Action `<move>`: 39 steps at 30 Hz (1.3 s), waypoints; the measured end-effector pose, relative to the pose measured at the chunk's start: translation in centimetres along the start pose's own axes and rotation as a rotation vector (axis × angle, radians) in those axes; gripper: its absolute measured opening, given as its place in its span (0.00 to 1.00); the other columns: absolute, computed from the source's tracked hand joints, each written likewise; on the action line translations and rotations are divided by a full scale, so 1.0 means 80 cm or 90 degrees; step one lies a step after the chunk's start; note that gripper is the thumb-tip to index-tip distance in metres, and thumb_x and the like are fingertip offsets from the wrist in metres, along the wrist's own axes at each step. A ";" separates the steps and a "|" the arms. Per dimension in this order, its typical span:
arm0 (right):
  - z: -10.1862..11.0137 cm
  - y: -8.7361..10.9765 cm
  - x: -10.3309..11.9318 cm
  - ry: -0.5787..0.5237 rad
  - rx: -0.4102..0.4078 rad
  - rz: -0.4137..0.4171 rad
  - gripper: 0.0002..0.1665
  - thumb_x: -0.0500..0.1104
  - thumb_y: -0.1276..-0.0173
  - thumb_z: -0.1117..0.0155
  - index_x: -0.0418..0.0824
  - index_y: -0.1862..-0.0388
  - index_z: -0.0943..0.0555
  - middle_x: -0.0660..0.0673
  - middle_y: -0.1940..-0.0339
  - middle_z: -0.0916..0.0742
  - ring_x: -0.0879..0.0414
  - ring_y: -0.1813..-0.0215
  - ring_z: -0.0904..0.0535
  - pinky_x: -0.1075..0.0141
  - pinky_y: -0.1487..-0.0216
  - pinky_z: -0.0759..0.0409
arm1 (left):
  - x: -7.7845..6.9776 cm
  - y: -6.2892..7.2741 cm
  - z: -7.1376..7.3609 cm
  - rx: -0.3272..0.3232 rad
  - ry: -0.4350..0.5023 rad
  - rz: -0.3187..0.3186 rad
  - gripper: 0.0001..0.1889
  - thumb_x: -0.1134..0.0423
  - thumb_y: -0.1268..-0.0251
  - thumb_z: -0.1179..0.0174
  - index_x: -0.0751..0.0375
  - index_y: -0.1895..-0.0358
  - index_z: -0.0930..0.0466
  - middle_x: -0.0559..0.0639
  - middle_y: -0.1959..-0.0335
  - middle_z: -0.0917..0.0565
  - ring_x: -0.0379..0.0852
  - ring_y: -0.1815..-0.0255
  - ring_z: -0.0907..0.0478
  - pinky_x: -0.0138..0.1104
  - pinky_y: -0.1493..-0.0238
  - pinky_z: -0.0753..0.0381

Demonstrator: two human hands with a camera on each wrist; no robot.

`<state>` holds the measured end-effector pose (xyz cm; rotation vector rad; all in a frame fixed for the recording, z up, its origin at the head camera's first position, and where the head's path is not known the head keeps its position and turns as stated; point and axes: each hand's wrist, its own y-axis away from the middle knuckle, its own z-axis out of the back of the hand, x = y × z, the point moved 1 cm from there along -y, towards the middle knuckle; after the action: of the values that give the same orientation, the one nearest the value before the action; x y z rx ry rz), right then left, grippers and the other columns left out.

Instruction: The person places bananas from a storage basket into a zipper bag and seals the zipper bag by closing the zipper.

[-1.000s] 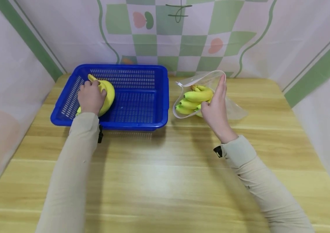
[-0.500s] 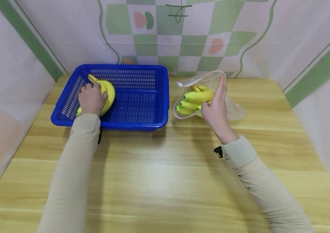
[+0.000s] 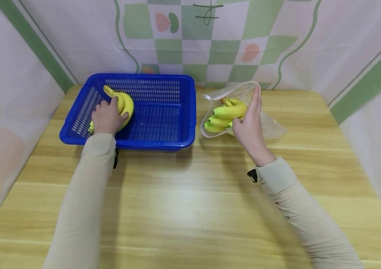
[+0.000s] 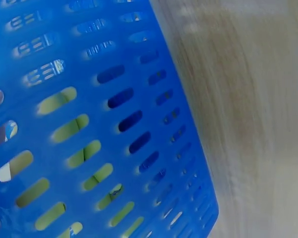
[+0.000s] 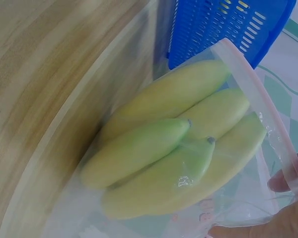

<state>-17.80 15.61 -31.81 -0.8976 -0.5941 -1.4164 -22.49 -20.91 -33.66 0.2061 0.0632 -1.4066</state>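
My left hand [image 3: 105, 117] is down in the blue plastic basket [image 3: 163, 144], fingers and thumb gripping a bunch of yellow bananas [image 3: 128, 106]. Part of the bunch is hidden under the palm. In the left wrist view the basket's slotted wall [image 4: 134, 119] blocks the hand, with yellow-green fruit showing through the slots. My right hand [image 3: 251, 132] stands at the mouth of a clear zip bag [image 3: 272, 127], fingers straight and thumb spread against its rim, which gapes wide. Inside the bag lies a bunch of green-tipped bananas [image 5: 154, 158], several fingers of fruit visible.
Both containers sit toward the back of a wooden table [image 3: 183, 209], basket on the left and bag on the right with a narrow gap between. A printed curtain [image 3: 194, 48] rises right behind them. The white zip slider [image 3: 207, 97] is at the bag's left corner.
My left hand has shifted slightly over the bananas, its thumb now further out along their right side. The right hand and the bag have stayed put.
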 end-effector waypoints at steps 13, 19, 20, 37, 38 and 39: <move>-0.003 0.001 -0.002 -0.002 0.001 -0.002 0.58 0.23 0.44 0.58 0.46 0.23 0.76 0.43 0.21 0.65 0.47 0.20 0.62 0.63 0.57 0.30 | -0.004 0.003 -0.002 -0.012 -0.049 -0.014 0.48 0.45 0.40 0.38 0.64 0.25 0.53 0.79 0.38 0.40 0.73 0.38 0.40 0.59 0.38 0.36; -0.005 0.000 -0.003 -0.003 0.000 0.003 0.58 0.22 0.45 0.58 0.46 0.23 0.75 0.43 0.21 0.65 0.48 0.20 0.62 0.63 0.55 0.30 | -0.002 0.001 -0.002 0.003 -0.055 -0.019 0.52 0.49 0.45 0.33 0.64 0.25 0.56 0.80 0.37 0.41 0.74 0.37 0.40 0.60 0.39 0.35; -0.005 0.000 -0.003 -0.002 0.000 0.003 0.58 0.22 0.45 0.58 0.46 0.23 0.75 0.43 0.21 0.65 0.48 0.20 0.61 0.63 0.56 0.30 | -0.002 0.001 -0.003 0.005 -0.054 -0.019 0.52 0.50 0.45 0.32 0.64 0.25 0.56 0.80 0.37 0.42 0.74 0.37 0.40 0.61 0.39 0.35; -0.005 -0.001 -0.003 0.002 0.008 0.006 0.58 0.22 0.45 0.58 0.45 0.24 0.75 0.43 0.21 0.65 0.46 0.20 0.61 0.62 0.55 0.30 | 0.001 -0.002 -0.006 -0.058 -0.055 -0.019 0.44 0.51 0.44 0.34 0.72 0.32 0.46 0.75 0.42 0.34 0.70 0.41 0.35 0.59 0.41 0.33; -0.005 -0.001 -0.003 0.001 0.009 0.005 0.58 0.22 0.44 0.58 0.45 0.24 0.76 0.43 0.21 0.65 0.46 0.20 0.61 0.62 0.55 0.30 | 0.000 -0.001 -0.006 -0.065 -0.053 -0.021 0.43 0.51 0.44 0.34 0.73 0.33 0.44 0.74 0.43 0.33 0.70 0.42 0.34 0.59 0.41 0.32; -0.005 -0.002 -0.003 0.001 0.010 0.004 0.58 0.22 0.44 0.58 0.45 0.24 0.76 0.43 0.21 0.65 0.46 0.20 0.62 0.62 0.55 0.30 | 0.000 -0.001 -0.006 -0.071 -0.053 -0.023 0.41 0.51 0.44 0.34 0.73 0.35 0.42 0.74 0.44 0.32 0.70 0.43 0.34 0.58 0.42 0.32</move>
<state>-18.01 15.42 -32.22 -0.8860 -0.5996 -1.4047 -22.53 -20.84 -34.17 0.0543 0.0770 -1.4410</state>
